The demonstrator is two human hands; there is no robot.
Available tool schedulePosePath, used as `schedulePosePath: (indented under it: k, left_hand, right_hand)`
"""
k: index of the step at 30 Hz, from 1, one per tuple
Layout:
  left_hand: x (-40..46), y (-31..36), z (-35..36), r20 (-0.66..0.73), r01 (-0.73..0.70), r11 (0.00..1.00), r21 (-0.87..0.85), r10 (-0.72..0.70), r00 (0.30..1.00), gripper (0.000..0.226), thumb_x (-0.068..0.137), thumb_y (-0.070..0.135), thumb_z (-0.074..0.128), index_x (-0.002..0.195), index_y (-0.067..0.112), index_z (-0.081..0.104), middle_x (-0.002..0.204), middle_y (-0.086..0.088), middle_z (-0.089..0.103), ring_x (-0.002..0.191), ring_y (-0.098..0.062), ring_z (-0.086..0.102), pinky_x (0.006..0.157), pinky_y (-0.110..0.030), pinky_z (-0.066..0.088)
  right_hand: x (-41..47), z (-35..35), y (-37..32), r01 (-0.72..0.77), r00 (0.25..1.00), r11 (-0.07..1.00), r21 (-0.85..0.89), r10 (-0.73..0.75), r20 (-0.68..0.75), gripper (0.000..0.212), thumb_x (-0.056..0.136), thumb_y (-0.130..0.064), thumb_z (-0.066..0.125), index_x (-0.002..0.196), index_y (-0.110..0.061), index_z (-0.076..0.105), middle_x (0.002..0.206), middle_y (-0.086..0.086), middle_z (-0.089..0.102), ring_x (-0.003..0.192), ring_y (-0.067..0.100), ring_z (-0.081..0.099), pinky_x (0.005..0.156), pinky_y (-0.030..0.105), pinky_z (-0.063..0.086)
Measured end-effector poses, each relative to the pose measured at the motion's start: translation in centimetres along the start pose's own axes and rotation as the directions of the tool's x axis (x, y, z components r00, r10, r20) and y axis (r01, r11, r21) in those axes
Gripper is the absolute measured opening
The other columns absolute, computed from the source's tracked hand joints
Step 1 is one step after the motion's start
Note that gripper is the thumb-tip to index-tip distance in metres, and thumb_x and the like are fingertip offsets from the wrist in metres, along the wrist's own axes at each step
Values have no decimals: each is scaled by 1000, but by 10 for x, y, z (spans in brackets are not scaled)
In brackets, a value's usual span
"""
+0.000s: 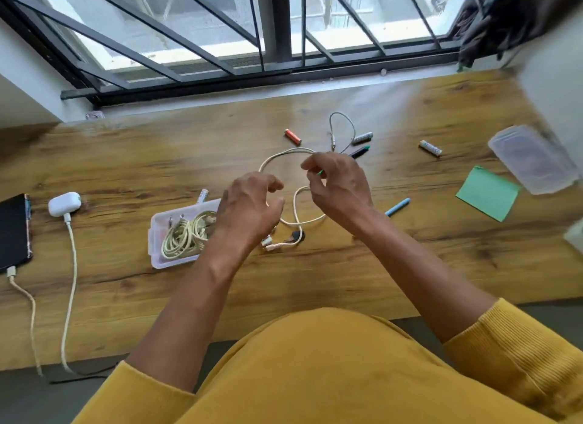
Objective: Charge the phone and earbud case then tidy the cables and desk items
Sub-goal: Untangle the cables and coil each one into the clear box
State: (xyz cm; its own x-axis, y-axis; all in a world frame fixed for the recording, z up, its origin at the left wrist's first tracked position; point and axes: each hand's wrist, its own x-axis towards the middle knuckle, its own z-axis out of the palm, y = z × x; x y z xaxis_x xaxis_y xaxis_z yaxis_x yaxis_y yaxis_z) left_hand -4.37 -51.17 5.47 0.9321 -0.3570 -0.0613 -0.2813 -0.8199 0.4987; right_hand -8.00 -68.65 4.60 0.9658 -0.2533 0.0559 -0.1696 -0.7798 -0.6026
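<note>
A black phone lies at the desk's left edge with a braided cable plugged into its near end. Beside it sits a white earbud case with a white cable plugged in. At mid-desk a loose white cable loops between my hands. My left hand grips one part of it, fingers curled. My right hand pinches another part. The cable's plug ends lie below my left hand. A clear plastic box holds coiled cream cables.
Beyond my hands lie a short grey cable, an orange battery, two silver batteries, a dark pen and a blue pen. At right are green sticky notes and a clear lid. Window bars stand behind the desk.
</note>
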Motion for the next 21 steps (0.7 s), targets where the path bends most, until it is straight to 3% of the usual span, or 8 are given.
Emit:
schedulePosePath:
  k: [4,7,10,15,21]
  left_hand:
    - [8,13,30,52,91,995,30,-92,994,31,89,29,74,119,25,77,110,4,79,106,-24,72,96,-36,55]
    - [16,17,52,72,187,982,16,-187,980,42,90,34,76,130,24,67,102,5,79,113,-26,69,100,-39,52]
    - [24,18,70,80,242,969,53,-245,966,50,91,39,77,135,21,60,110,-2,77,118,-30,67,100,-42,51]
    - [33,24,85,40,228,967,114,-233,972,26,93,36,74,111,19,68,107,-6,73,105,-31,69,86,-40,54]
    - [42,25,85,19,218,975,39,-219,976,6,95,25,76,99,21,75,102,-4,75,99,-25,69,78,-30,44]
  right_hand:
    - [-7,-17,26,-70,997,997,-14,70,19,22,99,-19,61,117,-20,73,110,0,73,107,23,64,97,41,51]
    - [-13,-25,37,-93,994,996,5,93,51,22,97,-21,64,117,-23,73,105,-2,74,102,20,67,92,42,55]
    - [-17,-29,44,-100,990,995,1,99,102,25,97,-25,65,121,-24,72,104,-4,75,98,18,69,90,42,58]
    - [-19,-31,54,-119,979,993,-16,120,164,24,98,-29,67,121,-29,70,102,-9,75,95,16,71,86,39,59]
    - [-10,-34,64,-159,969,987,-32,162,187,26,101,-23,63,125,-30,68,109,-7,74,100,18,69,88,39,58]
